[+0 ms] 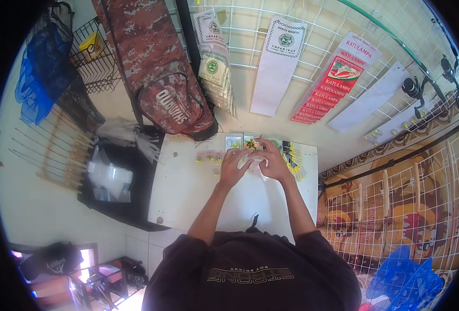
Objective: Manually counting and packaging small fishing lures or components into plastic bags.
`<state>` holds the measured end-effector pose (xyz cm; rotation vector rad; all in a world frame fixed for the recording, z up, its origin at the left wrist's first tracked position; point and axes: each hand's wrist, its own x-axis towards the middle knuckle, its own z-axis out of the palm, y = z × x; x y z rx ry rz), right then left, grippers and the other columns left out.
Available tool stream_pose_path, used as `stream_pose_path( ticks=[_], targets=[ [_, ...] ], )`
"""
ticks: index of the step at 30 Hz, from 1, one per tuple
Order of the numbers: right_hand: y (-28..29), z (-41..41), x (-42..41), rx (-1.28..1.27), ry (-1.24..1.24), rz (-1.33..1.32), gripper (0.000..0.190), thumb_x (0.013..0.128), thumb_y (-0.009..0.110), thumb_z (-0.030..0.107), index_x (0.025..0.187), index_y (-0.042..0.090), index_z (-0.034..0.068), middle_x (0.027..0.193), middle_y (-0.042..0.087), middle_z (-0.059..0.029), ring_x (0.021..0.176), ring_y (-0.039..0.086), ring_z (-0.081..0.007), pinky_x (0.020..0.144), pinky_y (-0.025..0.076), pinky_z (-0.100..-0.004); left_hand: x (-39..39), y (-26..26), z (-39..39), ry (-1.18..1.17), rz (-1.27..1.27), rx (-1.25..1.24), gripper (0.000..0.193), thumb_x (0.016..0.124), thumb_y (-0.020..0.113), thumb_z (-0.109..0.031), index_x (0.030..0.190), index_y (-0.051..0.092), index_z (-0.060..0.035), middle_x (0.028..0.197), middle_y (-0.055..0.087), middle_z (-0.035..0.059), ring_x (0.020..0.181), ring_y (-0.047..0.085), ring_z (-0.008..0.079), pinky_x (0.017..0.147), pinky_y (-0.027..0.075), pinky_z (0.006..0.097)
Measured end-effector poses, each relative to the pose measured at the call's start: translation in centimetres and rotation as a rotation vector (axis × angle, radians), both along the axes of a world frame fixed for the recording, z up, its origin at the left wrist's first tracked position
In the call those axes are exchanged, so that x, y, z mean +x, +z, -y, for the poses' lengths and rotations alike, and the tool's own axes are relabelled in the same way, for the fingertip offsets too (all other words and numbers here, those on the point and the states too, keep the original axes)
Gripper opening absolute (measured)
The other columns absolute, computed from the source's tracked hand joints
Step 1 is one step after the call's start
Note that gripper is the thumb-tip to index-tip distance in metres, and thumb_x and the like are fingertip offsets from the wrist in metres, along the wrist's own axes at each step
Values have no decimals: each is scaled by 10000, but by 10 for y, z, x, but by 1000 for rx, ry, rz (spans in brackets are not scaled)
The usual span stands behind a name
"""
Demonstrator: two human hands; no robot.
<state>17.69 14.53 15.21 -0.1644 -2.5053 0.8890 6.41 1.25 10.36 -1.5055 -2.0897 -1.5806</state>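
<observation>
Both hands are raised over the far part of a white table, fingertips close together. My left hand has its fingers bent and its thumb towards the other hand. Facing it, my right hand is curled. Whether a small clear item is between the fingers cannot be told. Just beyond them stand a white tray of yellow-green pieces and a tray of orange and dark pieces. Small packets with yellow-green contents lie left of my left hand. Yellow-and-black strips are fanned out right of my right hand.
A camouflage fishing-rod bag hangs over the table's back left corner. Plastic bags lie on a black surface at left. Bait packets and fishing reels are at the wire rack behind. Another white grid stands at right.
</observation>
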Motion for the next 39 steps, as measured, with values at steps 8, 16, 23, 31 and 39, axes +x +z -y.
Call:
stream_pose_path(
  ticks=[8, 16, 23, 31, 39],
  targets=[
    [-2, 0, 2, -38, 10, 13, 442, 569, 471, -84, 883, 704, 121, 1272, 502, -136, 1095, 463, -355, 954, 404, -402, 1, 0, -1, 10, -55, 3, 385, 711, 764, -148, 1076, 646, -115, 927, 655, 42, 952, 563, 228, 813, 475, 356],
    [-3, 5, 1, 47, 26, 71, 391, 589, 522, -25, 912, 700, 104, 1313, 469, -148, 1158, 418, -387, 1011, 368, -452, 4, 2, 0, -16, -7, 12, 351, 721, 768, -154, 1051, 658, -104, 921, 650, 62, 956, 556, 229, 815, 470, 364],
    [0, 3, 2, 53, 19, 58, 419, 587, 510, -49, 925, 698, 114, 1298, 484, -137, 1152, 431, -368, 999, 382, -425, 2, -2, 1, -3, -14, 0, 360, 722, 765, -141, 1061, 651, -101, 958, 657, 56, 965, 555, 231, 834, 465, 361],
    [-3, 0, 6, -26, 5, -3, 466, 557, 469, -88, 916, 704, 93, 1282, 486, -127, 1138, 448, -331, 960, 405, -392, 4, -2, -1, -2, -14, -1, 368, 702, 762, -130, 1052, 652, -101, 928, 655, 46, 946, 563, 236, 821, 478, 359],
    [-7, 4, 3, -35, -5, 9, 424, 593, 499, -63, 926, 690, 117, 1262, 500, -147, 1119, 456, -355, 969, 393, -422, 2, -2, 1, 14, -11, -10, 388, 705, 766, -150, 1069, 642, -99, 964, 651, 45, 959, 558, 240, 834, 470, 361]
  ],
)
